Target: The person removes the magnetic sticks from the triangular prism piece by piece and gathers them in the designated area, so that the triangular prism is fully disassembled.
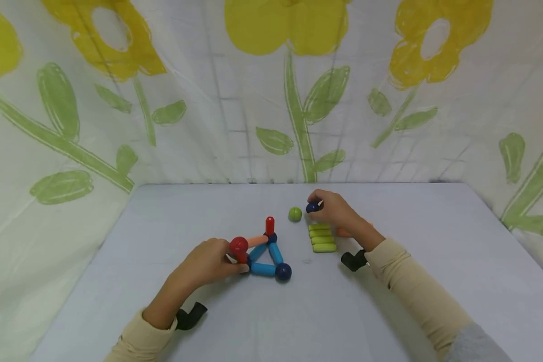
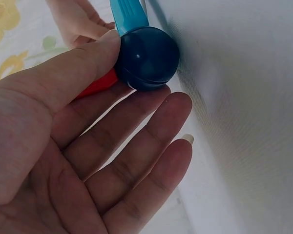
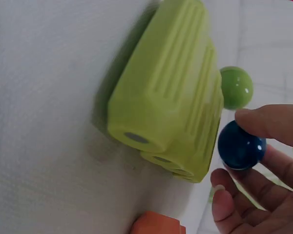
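A triangle of blue magnetic rods (image 1: 263,270) joined by dark blue balls (image 1: 283,272) lies on the table. At its left corner, my left hand (image 1: 208,261) pinches a dark blue ball (image 2: 147,58) between thumb and fingers. From that corner stands a red rod topped by a red ball (image 1: 239,245). An orange rod (image 1: 257,241) runs from near the red ball to the far corner, where another red rod (image 1: 270,225) stands upright. Over the table's far part, my right hand (image 1: 337,208) pinches a separate dark blue ball (image 3: 241,145) between thumb and fingers.
Several yellow-green rods (image 1: 322,238) lie side by side below the right hand. A green ball (image 1: 295,214) sits left of that hand. Orange pieces (image 1: 344,233) are partly hidden by the right forearm. A flowered curtain (image 1: 262,100) hangs behind the table's back edge.
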`<state>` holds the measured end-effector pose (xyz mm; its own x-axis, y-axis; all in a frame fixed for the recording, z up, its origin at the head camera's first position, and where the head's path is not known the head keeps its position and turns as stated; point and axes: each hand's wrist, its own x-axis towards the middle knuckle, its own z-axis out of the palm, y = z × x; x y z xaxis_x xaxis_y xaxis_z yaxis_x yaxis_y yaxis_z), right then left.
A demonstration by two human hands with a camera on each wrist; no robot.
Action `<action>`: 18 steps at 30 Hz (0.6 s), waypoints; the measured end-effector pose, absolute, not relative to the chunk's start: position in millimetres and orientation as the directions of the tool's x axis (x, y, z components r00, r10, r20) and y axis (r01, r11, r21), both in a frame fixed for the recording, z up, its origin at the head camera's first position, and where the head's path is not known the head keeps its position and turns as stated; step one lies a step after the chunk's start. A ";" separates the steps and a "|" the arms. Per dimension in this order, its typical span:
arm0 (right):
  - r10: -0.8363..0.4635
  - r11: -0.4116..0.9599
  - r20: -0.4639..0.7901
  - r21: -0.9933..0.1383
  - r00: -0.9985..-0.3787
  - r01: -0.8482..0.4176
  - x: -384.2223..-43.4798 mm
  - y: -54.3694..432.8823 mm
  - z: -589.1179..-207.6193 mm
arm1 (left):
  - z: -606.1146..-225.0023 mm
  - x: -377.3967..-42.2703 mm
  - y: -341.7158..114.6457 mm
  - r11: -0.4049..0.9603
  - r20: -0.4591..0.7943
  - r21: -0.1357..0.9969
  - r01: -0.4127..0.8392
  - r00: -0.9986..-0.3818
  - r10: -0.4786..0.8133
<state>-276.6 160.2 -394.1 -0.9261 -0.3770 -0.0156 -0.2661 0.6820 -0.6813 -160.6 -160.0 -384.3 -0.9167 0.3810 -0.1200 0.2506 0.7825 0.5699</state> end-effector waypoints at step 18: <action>-0.417 0.685 -0.014 -0.663 -0.909 -0.304 -268.7 160.0 -388.3 | -384.1 -159.7 -160.3 0.776 -0.105 0.568 0.274 -0.911 0.398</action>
